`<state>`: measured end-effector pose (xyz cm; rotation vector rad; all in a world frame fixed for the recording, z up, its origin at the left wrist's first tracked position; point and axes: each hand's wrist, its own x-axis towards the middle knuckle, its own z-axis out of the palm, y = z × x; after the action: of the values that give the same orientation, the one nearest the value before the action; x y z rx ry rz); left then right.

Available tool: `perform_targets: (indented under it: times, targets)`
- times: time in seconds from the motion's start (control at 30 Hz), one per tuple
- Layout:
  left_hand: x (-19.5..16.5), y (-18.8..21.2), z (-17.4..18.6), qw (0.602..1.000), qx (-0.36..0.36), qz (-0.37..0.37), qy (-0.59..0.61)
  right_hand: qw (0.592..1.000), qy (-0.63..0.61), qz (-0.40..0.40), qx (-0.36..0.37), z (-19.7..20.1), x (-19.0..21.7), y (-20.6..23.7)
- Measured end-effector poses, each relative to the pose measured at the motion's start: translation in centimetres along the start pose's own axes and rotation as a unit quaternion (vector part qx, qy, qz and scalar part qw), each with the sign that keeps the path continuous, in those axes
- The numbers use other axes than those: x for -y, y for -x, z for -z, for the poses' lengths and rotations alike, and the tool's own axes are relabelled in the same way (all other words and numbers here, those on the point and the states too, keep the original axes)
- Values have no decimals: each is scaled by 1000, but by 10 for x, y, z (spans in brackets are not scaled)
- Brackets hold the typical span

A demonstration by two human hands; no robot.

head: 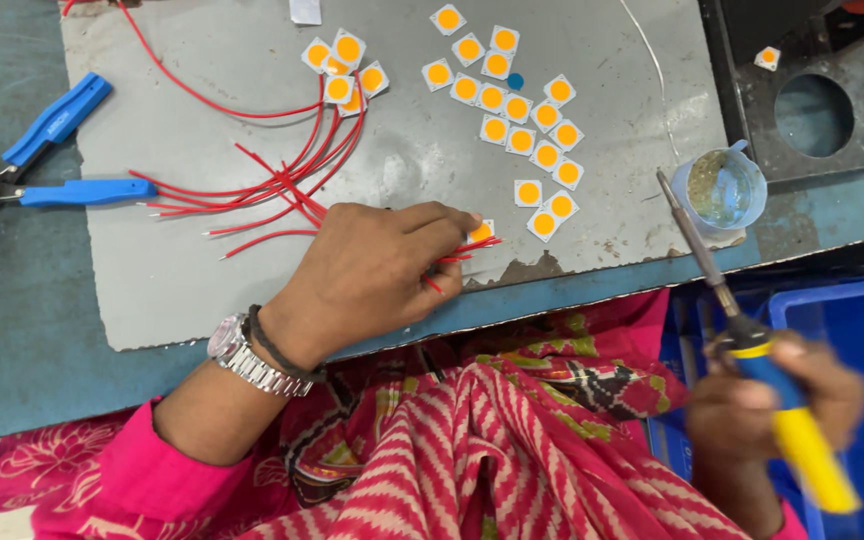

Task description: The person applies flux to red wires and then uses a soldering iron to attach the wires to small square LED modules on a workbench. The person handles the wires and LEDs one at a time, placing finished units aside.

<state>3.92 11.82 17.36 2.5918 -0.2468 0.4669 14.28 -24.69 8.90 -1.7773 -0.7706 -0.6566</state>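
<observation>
My left hand [372, 275] rests at the front edge of a grey work mat [202, 270], fingers pinched on short red wires [462, 250] beside a small white square chip with a yellow centre [482, 231]. My right hand [767, 400] grips a soldering iron [742, 330] with a blue and yellow handle, its tip raised near a small plastic cup [724, 190]. Several more yellow-centred chips [517, 108] lie scattered on the mat. A cluster of chips with red wires attached [344, 70] lies at the upper middle.
Blue-handled pliers [57, 150] lie at the mat's left edge, loose red wires [262, 190] next to them. A dark metal plate with a round hole [817, 115] sits at upper right. A blue bin [852, 320] stands at the lower right.
</observation>
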Motion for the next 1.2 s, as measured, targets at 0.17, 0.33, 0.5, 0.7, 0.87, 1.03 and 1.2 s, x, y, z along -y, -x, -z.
perform_targets:
  times: [0.17,0.33,0.5,0.7,0.87,1.03,1.2]
  targets:
    - [0,-2,-2,1000,-2,0,-6,953,-293,-83,8,-11,7,-49]
    - [-1,-4,-6,1000,-10,4,-7,962,-215,-103,134,-22,37,-75]
    - [-4,-6,-7,1000,6,17,-10,963,-160,-87,201,-32,50,-94]
    - [-5,-6,-8,1000,8,17,-7,957,-140,-87,240,-37,57,-106]
    - [-6,-7,-8,1000,11,25,-3,954,-128,-77,261,-41,61,-116]
    - [-6,-6,-8,999,15,28,-4,957,-113,-102,245,-42,65,-111]
    - [-7,-6,-8,1000,5,21,-4,955,-176,-141,195,-45,61,-105]
